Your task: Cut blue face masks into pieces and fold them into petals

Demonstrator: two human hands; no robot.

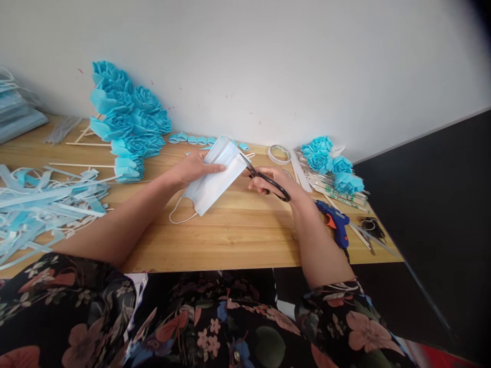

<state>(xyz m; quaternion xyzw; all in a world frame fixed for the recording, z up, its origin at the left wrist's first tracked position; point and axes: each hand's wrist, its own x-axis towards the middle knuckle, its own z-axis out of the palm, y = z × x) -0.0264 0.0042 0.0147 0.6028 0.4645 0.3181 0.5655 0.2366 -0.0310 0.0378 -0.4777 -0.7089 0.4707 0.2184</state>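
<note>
A light blue disposable face mask [215, 186] hangs tilted above the wooden table, its white ear loops dangling at both ends. My left hand [195, 168] grips it by the left side, thumb lying across the front. In my right hand [268, 181] is a pair of black-handled scissors [274, 188], fingers wrapped round the handles. The scissor blades reach the mask's upper right edge; whether they are cutting into it I cannot tell. Behind the mask, a row of small rolled blue pieces [192, 139] lies along the wall, partly hidden.
Blue fabric flowers [130, 115] on sticks are stacked at back left, above a heap of cut strips [46, 204]. Packed masks [19, 112] lie far left. Rightward are a tape roll [279, 154], more flowers [321, 159] and a blue glue gun [335, 222].
</note>
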